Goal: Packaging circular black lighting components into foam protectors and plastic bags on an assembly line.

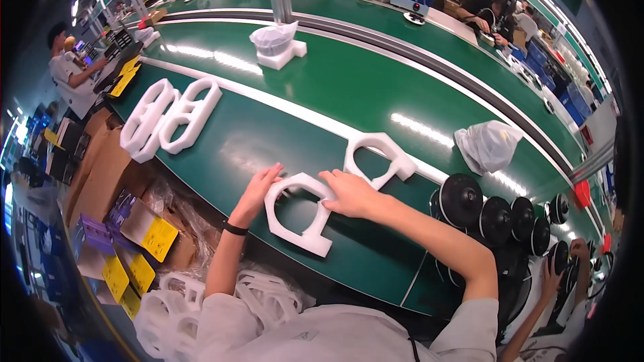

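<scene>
A white foam packing frame (313,244) with a large rounded opening sits between my hands at the near edge of the green work table. My left hand (257,191) is at its upper left rim, fingers along the outside and thumb toward the opening. With fingers bent over the upper right rim, my right hand (352,196) grips the same frame. Just beyond my right hand, a second foam frame (400,166) of like shape lies on the table. Two longer foam pieces (192,115), each with openings, lie side by side at the left.
Bagged items (488,145) stand on the green conveyor, one in a foam base (282,55). Several round black units (461,201) stand to the right, near another person's hand (554,275). Foam frames (168,315) fill the space lower left, beside cardboard boxes with yellow labels (159,239).
</scene>
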Demonstrator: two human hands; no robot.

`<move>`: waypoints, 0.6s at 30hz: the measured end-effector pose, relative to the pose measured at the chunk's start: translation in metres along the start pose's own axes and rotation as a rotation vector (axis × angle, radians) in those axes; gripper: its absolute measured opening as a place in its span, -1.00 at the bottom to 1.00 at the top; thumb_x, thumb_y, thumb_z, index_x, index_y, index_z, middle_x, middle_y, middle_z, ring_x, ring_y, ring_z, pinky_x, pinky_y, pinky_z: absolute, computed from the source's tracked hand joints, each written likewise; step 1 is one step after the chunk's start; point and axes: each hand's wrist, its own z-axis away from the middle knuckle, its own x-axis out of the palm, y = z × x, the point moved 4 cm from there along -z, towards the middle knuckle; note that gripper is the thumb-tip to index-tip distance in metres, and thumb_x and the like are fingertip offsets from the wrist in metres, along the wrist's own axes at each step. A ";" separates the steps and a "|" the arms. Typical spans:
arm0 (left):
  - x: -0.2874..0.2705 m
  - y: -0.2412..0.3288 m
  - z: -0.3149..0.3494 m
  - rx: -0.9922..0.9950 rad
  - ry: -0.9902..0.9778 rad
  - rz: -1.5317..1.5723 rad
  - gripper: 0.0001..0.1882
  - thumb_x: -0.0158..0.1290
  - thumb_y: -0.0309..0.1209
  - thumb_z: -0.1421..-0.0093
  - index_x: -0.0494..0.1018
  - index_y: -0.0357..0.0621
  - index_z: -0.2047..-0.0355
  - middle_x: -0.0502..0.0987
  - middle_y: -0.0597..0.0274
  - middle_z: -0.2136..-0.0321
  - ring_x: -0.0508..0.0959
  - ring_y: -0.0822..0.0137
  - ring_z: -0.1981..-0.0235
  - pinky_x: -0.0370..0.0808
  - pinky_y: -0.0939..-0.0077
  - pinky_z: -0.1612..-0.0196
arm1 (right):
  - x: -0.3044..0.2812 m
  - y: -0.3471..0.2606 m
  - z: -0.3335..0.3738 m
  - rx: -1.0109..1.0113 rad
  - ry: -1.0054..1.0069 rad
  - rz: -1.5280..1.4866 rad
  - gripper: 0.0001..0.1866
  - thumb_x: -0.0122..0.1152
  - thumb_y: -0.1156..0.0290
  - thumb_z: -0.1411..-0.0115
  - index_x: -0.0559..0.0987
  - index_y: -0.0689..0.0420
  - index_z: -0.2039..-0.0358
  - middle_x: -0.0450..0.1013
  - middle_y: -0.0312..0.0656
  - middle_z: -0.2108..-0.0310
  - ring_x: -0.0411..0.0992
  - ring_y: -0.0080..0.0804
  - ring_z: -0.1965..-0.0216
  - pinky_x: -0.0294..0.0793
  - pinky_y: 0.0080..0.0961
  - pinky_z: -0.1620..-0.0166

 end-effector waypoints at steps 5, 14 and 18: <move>0.037 0.035 0.023 0.224 -0.258 -0.439 -0.49 0.17 -0.31 -0.29 0.44 -0.28 -0.19 0.60 0.25 0.14 0.58 0.43 0.12 0.51 0.55 0.05 | -0.022 -0.010 0.021 0.044 0.171 0.091 -0.44 0.35 0.24 -0.05 0.46 0.27 -0.01 0.44 0.10 0.13 0.47 0.09 0.04 0.51 -0.11 0.00; 0.052 0.048 0.060 0.518 -0.115 -0.888 -0.16 0.20 -0.55 -0.05 0.24 -0.07 -0.39 0.11 -0.06 -0.43 0.12 -0.08 -0.43 0.12 0.14 -0.43 | -0.002 -0.090 0.105 -0.335 0.328 0.401 -0.29 0.44 0.21 0.01 0.40 0.17 -0.14 0.39 -0.07 0.20 0.44 -0.10 0.18 0.42 -0.15 0.14; 0.039 0.046 0.058 0.472 -0.027 -0.959 -0.32 0.12 -0.58 -0.15 0.28 -0.20 -0.32 0.27 -0.08 -0.33 0.27 -0.06 -0.35 0.19 0.19 -0.39 | 0.019 -0.068 0.123 -0.270 0.112 0.387 -0.21 0.42 0.01 -0.04 0.39 0.16 -0.19 0.38 0.02 -0.08 0.36 -0.06 -0.16 0.31 -0.13 -0.22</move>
